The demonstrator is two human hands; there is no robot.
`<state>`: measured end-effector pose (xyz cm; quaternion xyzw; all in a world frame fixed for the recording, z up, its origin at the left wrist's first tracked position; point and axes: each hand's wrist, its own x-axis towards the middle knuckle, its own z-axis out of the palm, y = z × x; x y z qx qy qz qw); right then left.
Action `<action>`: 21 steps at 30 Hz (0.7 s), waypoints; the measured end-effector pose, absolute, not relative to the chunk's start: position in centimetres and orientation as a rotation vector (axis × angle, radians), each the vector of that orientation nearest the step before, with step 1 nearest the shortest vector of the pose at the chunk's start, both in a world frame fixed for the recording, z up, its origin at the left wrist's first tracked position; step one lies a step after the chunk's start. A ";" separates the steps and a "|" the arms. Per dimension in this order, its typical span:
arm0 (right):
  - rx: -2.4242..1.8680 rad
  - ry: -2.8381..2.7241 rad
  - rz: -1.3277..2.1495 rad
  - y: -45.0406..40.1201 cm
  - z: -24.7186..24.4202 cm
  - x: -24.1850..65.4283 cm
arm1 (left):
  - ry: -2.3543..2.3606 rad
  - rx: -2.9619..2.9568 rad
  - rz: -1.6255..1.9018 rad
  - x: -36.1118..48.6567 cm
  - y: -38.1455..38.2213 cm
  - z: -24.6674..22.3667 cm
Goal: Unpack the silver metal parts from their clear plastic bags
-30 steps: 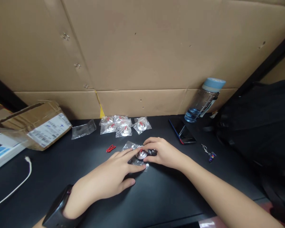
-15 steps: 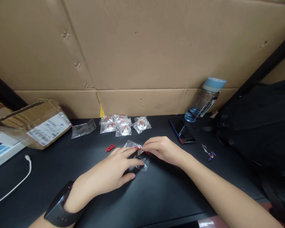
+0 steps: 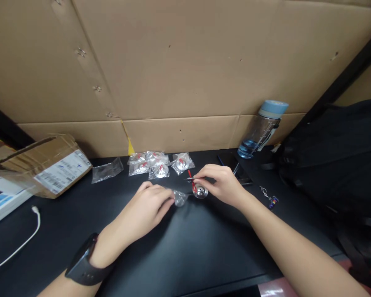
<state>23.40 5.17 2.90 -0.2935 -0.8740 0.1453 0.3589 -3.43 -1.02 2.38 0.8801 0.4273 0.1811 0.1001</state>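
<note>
My right hand [image 3: 220, 183] pinches a small silver metal disc [image 3: 200, 191] with a red loop, lifted a little above the black table [image 3: 204, 247]. My left hand [image 3: 148, 206], a black watch on its wrist, grips a crumpled clear plastic bag [image 3: 179, 198] just left of the disc. Behind them lies a cluster of several bagged silver discs [image 3: 156, 165] near the cardboard wall. An empty clear bag [image 3: 106, 170] lies to the left of that cluster.
A torn cardboard box [image 3: 46, 165] and a white box [image 3: 1, 198] sit at the left, with a white cable [image 3: 21, 241]. A phone [image 3: 235, 169], a blue-lidded water bottle [image 3: 259, 130], a keychain [image 3: 269, 197] and a black bag [image 3: 336, 165] are at the right.
The right hand has pulled the silver disc out of the bag and moved it right and up. The left hand closed on the now empty bag. The view shifted slightly.
</note>
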 end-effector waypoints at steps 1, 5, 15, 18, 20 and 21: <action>-0.770 -2.226 0.373 5.1 3.1 23.4 | 1.284 2.540 0.584 -3.6 -1.0 2.7; -0.810 -2.145 0.359 4.9 3.8 23.7 | 1.279 2.205 0.679 -4.2 -1.0 3.5; -0.584 -2.313 0.587 4.7 3.6 23.5 | 1.498 2.597 0.515 -4.6 -0.6 2.7; -0.507 -2.351 0.659 4.6 3.2 23.4 | 1.287 2.566 0.233 -5.0 -2.7 3.3; -0.485 -2.381 0.694 4.3 3.0 23.2 | 1.281 2.649 0.153 -5.0 -4.4 2.8; -0.482 -2.407 0.703 4.2 3.0 23.1 | 1.315 2.680 0.146 -4.8 -5.2 2.4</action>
